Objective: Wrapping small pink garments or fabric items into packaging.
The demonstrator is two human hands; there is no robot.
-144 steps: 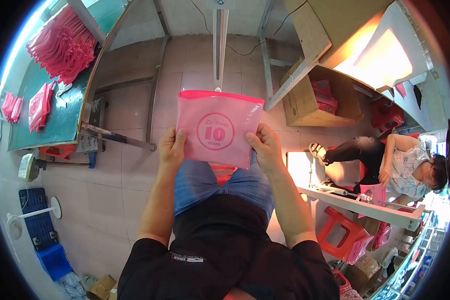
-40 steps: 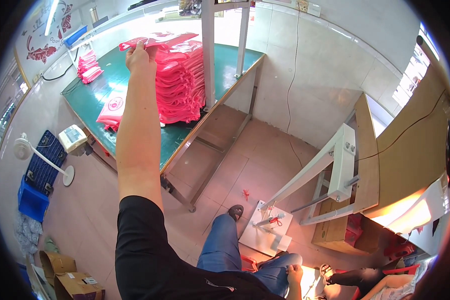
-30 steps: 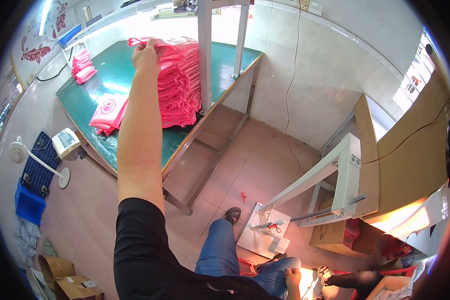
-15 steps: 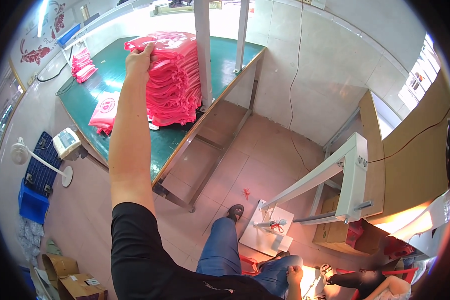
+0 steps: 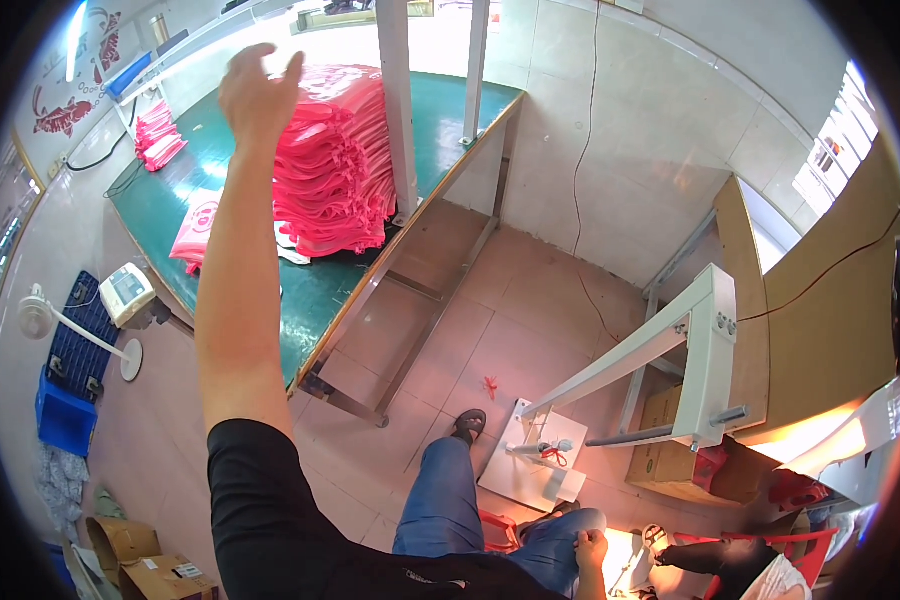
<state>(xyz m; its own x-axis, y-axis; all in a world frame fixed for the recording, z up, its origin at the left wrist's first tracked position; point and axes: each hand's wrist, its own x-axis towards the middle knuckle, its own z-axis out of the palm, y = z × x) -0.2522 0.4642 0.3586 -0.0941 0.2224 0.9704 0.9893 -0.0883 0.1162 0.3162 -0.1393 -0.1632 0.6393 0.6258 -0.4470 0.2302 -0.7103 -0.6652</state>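
My left arm reaches far out over the green table [image 5: 320, 330]. At its end my left hand [image 5: 258, 100] is raised with fingers and thumb apart, holding nothing. Just right of it rises a tall stack of folded pink-red plastic bags [image 5: 335, 170], partly hidden by the hand. Left of my forearm lies a smaller pile of printed pink bags [image 5: 198, 225]. Down by my knee, my right hand [image 5: 590, 548] has its fingers curled; whatever they may hold is too small to make out.
Another pink bundle [image 5: 157, 137] lies at the table's far left. White posts [image 5: 395, 110] rise from the table. A white metal frame [image 5: 650, 345] stands to the right, near a cardboard box [image 5: 670, 465]. A white fan [image 5: 38, 318] is at left. Another person's leg [image 5: 710, 557] shows lower right.
My left hand has let go of the stack's top edge, moving up and left with its fingers spreading. The stack stays on the table. My right hand remains by my knee.
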